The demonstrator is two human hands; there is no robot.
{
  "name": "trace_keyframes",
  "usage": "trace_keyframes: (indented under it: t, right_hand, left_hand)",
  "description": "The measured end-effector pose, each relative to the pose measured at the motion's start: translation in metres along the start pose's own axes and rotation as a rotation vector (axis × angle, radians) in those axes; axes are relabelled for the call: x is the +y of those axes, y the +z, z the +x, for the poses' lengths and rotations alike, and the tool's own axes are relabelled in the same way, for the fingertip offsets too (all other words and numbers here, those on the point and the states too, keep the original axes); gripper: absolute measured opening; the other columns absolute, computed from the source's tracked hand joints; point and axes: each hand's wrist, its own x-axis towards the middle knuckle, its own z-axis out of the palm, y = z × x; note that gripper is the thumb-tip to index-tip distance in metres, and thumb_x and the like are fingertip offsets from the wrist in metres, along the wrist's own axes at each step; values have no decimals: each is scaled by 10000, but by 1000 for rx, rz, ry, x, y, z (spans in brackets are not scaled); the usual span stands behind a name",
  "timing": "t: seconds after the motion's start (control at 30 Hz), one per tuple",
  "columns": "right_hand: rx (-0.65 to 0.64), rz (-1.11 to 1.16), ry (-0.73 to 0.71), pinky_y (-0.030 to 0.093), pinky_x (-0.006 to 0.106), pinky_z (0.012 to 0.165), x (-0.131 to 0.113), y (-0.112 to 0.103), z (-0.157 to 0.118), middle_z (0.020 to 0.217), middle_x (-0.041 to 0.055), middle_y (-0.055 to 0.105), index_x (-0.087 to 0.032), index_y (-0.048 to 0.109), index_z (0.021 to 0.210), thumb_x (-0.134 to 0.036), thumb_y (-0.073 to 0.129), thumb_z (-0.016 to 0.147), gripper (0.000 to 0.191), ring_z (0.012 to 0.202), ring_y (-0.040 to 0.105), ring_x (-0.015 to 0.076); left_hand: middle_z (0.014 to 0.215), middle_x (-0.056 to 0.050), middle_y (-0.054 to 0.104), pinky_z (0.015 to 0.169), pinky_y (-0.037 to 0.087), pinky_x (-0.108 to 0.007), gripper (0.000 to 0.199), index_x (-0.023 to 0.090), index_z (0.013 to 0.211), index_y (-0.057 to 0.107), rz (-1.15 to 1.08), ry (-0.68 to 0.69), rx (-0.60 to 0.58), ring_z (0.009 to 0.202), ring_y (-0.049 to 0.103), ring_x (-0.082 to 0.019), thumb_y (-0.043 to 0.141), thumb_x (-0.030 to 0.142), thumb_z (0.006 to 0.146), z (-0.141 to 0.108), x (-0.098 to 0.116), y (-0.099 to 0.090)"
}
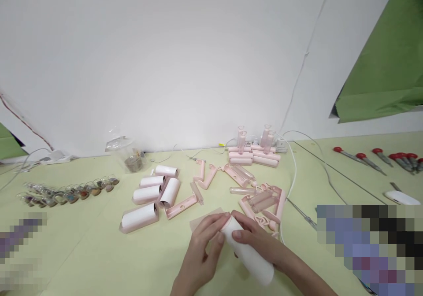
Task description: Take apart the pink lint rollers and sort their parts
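A white lint-roller roll (251,256) lies slantwise in front of me, its far end between my hands. My right hand (257,238) wraps around its upper part, thumb on top. My left hand (206,243) is closed at the far end, fingertips and thumb pressed against the roll's edge. Beyond my left hand, a thin pinkish sheet (201,219) sticks out; whether it joins the roll is hidden. Just beyond are loose pink plastic parts: an open roller case half (181,207), a clear pink tube (197,193) and a cluster of handles and case pieces (262,201).
White rolls in pink wrap (140,216) lie to the left. Stacked pink rollers (253,157) stand by the wall. Further left are a plastic bag (132,159) and several small glass-domed items (71,194). A white cable (294,172), red-handled tools (373,159) and a utility knife (401,197) are rightward.
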Motion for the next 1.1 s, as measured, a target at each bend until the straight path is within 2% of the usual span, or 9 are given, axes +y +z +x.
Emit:
trace_keyframes:
  t: [0.1, 0.2, 0.27, 0.37, 0.47, 0.6, 0.77, 0.97, 1.1]
  right_hand:
    - [62, -5, 12, 321, 227, 515, -3, 0, 0, 682, -31, 516, -206, 529, 809, -477, 598, 716, 295, 607, 481, 128]
    - [203, 130, 89, 377, 259, 597, -6, -1, 1, 779, -4, 576, -236, 540, 935, -547, 469, 780, 355, 727, 535, 172]
    - [286, 307, 76, 407, 293, 714, -8, -3, 3, 891, 17, 605, -248, 503, 1045, -569, 406, 802, 414, 845, 552, 194]
    - [339, 472, 0, 378, 312, 877, -8, -3, 6, 995, 47, 608, -229, 469, 1105, -549, 447, 792, 448, 983, 533, 199]
    - [348, 502, -34, 335, 300, 952, -7, -2, 7, 1070, 56, 590, -225, 437, 1153, -517, 466, 798, 460, 1069, 496, 184]
    - [291, 452, -77, 313, 323, 977, 0, -3, 7, 1135, 63, 564, -233, 424, 1181, -486, 482, 802, 460, 1110, 468, 191]
    - [210, 255, -97, 318, 356, 956, 11, -5, 6, 1243, 72, 463, -266, 360, 1213, -494, 575, 734, 572, 1111, 446, 216]
    - [95, -39, -112, 412, 364, 812, 8, 6, -3, 1153, 87, 446, -271, 128, 1310, -484, 730, 550, 992, 954, 512, 229]
    - [165, -157, -138, 425, 339, 750, 5, 4, -6, 1155, 87, 433, -281, 80, 1320, -470, 734, 534, 1040, 873, 526, 208]
  left_hand:
    - [1076, -73, 597, 896, 429, -341, 342, 257, 1103, 590, -101, -52, 60, 1032, 528, -233, 585, 305, 764, 3, -7, 6]
    - [1067, -87, 579, 783, 490, -294, 326, 235, 1054, 626, -162, -111, 280, 979, 548, -228, 601, 338, 746, 4, -16, 11]
    - [1104, -88, 546, 722, 505, -261, 316, 236, 1049, 629, -116, -106, 443, 979, 542, -225, 600, 328, 747, 2, -21, 15]
    - [1100, -65, 525, 775, 497, -276, 307, 286, 1049, 621, 42, 58, 565, 1009, 523, -220, 608, 234, 746, -3, -25, 21]
    - [1071, -55, 518, 794, 500, -290, 415, 340, 1097, 574, 201, 264, 639, 1002, 529, -202, 593, 117, 748, -7, -26, 29]
    - [1100, -90, 489, 717, 538, -277, 503, 274, 1189, 498, 389, 460, 615, 1013, 530, -208, 550, 24, 755, -9, -25, 31]
    - [1128, -115, 467, 751, 543, -303, 503, 213, 1217, 464, 480, 543, 546, 1048, 521, -227, 538, 10, 763, -12, -25, 29]
    - [1146, -138, 483, 860, 490, -335, 443, 160, 1218, 460, 595, 590, 416, 1093, 492, -241, 471, 32, 794, -22, -30, 42]
    - [1160, -123, 504, 909, 445, -333, 595, 195, 1318, 261, 361, 454, 367, 1105, 484, -213, 516, 107, 788, -28, -31, 39]
